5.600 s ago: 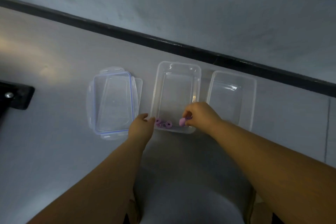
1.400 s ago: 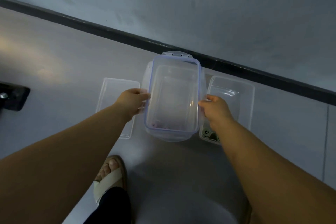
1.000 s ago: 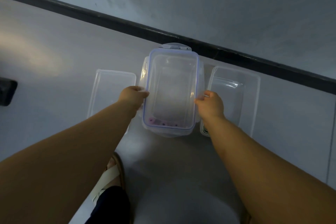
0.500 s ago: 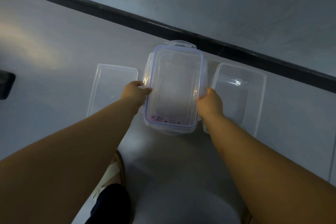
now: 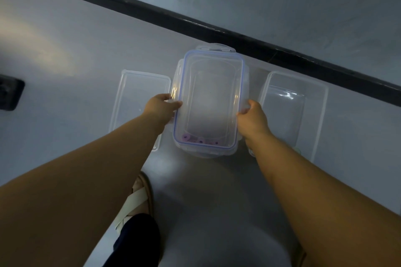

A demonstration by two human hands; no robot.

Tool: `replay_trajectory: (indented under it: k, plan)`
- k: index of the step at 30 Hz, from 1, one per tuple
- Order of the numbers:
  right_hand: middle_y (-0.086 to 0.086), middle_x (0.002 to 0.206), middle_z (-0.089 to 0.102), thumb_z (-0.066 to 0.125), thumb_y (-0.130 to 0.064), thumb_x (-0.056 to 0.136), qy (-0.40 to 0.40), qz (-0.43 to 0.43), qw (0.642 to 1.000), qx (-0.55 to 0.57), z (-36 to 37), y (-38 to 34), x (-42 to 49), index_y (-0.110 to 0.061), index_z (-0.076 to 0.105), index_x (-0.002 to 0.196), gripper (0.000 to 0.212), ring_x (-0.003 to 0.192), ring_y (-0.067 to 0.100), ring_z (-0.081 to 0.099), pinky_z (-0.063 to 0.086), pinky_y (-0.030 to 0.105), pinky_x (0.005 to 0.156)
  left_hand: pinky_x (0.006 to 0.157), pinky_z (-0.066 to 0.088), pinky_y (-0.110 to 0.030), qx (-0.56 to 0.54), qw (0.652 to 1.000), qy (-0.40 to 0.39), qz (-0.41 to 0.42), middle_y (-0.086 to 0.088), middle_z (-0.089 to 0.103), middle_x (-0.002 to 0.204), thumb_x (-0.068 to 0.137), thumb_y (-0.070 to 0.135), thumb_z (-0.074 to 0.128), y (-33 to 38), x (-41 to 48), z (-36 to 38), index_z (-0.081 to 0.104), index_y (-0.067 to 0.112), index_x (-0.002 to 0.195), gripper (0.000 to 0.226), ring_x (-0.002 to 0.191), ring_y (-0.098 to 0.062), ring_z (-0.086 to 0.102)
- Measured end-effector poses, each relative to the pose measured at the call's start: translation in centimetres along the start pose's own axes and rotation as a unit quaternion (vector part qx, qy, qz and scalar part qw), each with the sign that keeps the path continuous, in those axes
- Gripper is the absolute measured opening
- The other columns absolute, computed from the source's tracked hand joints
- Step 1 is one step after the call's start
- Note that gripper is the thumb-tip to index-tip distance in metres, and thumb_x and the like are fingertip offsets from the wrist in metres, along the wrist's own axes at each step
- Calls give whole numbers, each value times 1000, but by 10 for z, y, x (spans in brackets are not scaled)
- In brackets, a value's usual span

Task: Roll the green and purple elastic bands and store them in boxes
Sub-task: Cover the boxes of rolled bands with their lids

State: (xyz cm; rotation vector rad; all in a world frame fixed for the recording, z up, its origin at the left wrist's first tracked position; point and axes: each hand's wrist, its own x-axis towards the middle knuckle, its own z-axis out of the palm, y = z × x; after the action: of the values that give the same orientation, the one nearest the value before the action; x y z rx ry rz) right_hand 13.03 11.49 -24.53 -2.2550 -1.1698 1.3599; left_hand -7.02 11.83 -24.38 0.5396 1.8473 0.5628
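Observation:
A clear plastic box stands on the grey floor in the middle, with a blue-rimmed clear lid lying on top of it. Three rolled purple bands show through the lid at the box's near end. My left hand grips the lid's left side flap and my right hand grips its right side flap. A second clear box without a lid stands to the right; something greenish shows faintly at its near end, behind my right wrist.
Another clear lid lies flat on the floor left of the middle box. A black skirting strip runs along the wall behind the boxes. A dark object sits at the left edge. My sandalled foot is below the boxes.
The purple rolls went into the middle box, then the blue-rimmed lid came over from the left onto it. Over the last second both hands have held the lid's sides with little movement.

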Motion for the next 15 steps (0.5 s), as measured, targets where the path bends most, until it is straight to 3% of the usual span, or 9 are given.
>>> replay_trajectory:
  k: [8, 15]
  plan:
    - [12, 125, 55, 52, -9, 91, -15, 0, 997, 72, 8, 1, 0, -12, 33, 142, 55, 113, 27, 53, 39, 28, 89, 59, 47, -26, 7, 1000, 9, -21, -12, 58, 100, 86, 13, 66, -6, 4, -14, 52, 6, 128, 45, 68, -16, 55]
    - [11, 130, 53, 57, -8, 90, -34, 11, 993, 113, 5, 6, 1, -11, 33, 143, 59, 116, 27, 53, 42, 40, 102, 62, 50, -28, 6, 1000, 5, -27, -12, 58, 97, 85, 12, 67, -5, 0, -14, 53, 6, 128, 46, 68, -15, 54]
